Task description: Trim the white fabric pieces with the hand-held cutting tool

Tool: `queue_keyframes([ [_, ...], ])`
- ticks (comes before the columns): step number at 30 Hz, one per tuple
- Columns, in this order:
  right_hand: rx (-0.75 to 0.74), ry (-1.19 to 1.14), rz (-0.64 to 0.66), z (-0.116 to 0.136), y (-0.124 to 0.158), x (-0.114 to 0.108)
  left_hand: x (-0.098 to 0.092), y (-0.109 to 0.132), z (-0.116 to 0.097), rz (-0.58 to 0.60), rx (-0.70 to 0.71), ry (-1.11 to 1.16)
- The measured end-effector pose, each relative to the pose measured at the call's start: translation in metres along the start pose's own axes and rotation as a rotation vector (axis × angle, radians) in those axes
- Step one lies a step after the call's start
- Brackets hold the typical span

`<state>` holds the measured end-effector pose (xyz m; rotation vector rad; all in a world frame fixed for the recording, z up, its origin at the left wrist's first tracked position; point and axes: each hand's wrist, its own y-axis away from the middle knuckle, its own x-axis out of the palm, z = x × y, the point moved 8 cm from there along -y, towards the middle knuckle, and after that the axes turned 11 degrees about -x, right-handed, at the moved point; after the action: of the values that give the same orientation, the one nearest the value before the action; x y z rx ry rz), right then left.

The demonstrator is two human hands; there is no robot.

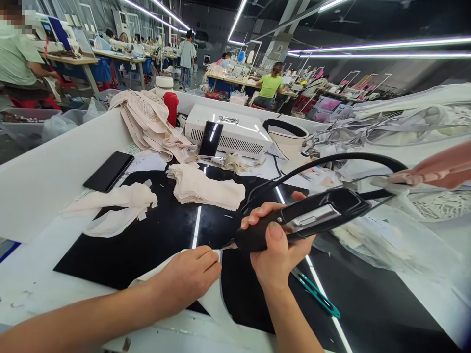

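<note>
My left hand is closed on the edge of a cream fabric piece at the near side of a black board. My right hand wraps around a corded hand tool, by its look a hot knife, with a black body and a metal lever. Its thin tip points left and down, close to the fabric by my left fingers; whether they touch I cannot tell. A thick black cord loops from its rear. Teal thread snips lie on the board below my right wrist.
A fabric stack, loose cream pieces and a black phone lie ahead. Behind stand a vented white box and a red bottle. Another person's hand reaches in from the right, near the cord and plastic bags.
</note>
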<state>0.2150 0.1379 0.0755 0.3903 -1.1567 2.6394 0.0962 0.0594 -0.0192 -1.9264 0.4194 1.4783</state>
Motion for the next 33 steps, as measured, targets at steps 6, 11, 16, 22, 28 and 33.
queue_keyframes([
  [6,0.005,-0.034,0.024,0.003,0.002,0.003,-0.001,0.001,0.001,-0.02,0.007,0.006],
  [11,0.003,-0.088,0.029,0.002,0.005,0.004,-0.011,0.001,0.002,-0.074,-0.002,0.024],
  [16,-0.015,-0.104,0.036,0.0,0.008,0.003,-0.01,0.0,0.002,-0.075,-0.018,0.015],
  [22,-0.02,-0.106,0.06,-0.001,0.01,0.005,-0.006,0.005,0.001,-0.033,-0.04,-0.035],
  [28,-0.021,-0.097,0.067,0.0,0.009,0.006,-0.014,0.01,-0.004,-0.18,0.018,-0.102],
  [33,-0.027,-0.095,0.066,0.0,0.009,0.005,-0.014,0.011,-0.005,-0.206,0.027,-0.142],
])
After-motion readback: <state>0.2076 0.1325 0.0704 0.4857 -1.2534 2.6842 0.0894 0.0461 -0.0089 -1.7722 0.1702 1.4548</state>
